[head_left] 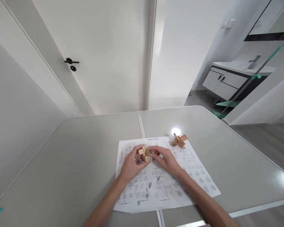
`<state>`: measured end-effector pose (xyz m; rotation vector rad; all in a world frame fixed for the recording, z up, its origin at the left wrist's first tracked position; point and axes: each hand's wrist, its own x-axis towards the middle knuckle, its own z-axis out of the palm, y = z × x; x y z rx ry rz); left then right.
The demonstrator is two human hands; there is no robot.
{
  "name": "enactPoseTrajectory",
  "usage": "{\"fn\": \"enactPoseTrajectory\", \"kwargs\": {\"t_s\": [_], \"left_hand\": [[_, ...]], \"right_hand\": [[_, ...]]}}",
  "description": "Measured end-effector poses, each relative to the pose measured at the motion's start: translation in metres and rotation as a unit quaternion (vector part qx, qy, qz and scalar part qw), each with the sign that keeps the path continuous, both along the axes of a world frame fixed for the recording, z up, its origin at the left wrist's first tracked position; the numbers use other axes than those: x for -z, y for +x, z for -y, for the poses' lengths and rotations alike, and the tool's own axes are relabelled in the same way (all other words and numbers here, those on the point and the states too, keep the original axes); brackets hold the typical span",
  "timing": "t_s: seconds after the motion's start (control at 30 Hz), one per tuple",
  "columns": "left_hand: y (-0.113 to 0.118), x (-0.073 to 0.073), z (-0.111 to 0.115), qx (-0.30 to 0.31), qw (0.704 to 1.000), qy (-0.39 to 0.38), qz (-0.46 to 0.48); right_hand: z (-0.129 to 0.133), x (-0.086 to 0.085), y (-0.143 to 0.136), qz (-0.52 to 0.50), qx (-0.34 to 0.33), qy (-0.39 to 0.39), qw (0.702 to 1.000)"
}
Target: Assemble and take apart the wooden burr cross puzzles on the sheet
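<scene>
Holding the cluster (144,152) above the sheet (151,203) on the desk (85,164): left hand (128,165) cups its left side, right hand (167,160) pinches its right. Best to brace with left, nudge gently with right, square to the joints; don't force. Sheet's print too small to read; no brands visible.

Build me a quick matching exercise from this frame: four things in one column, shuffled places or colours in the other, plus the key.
Things:
1. Held wooden cluster
2. Second wooden cluster
3. Printed sheet
4. Handle

Places or colours:
A. Black, on the door
B. White, spread on the table
C. Between left hand and right hand
D. By the sheet's far right corner

Pairs: 1-C, 2-D, 3-B, 4-A
</scene>
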<state>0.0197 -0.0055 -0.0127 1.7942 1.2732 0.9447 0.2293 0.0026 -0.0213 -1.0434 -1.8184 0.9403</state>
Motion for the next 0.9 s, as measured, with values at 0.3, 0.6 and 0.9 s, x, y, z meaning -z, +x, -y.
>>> {"fn": "enactPoseTrajectory", "kwargs": {"t_s": [0.3, 0.6, 0.9], "left_hand": [[-0.003, 0.011, 0.0, -0.051, 0.986, 0.108, -0.115], [0.0, 0.018, 0.001, -0.054, 0.969, 0.173, -0.17], [0.001, 0.013, 0.001, -0.066, 0.983, 0.116, -0.128]], "right_hand": [[0.007, 0.004, -0.024, -0.064, -0.006, -0.091, 0.994], [0.01, 0.017, -0.041, -0.055, 0.093, -0.1, 0.989], [0.013, 0.012, -0.038, -0.071, 0.065, -0.087, 0.992]]}}
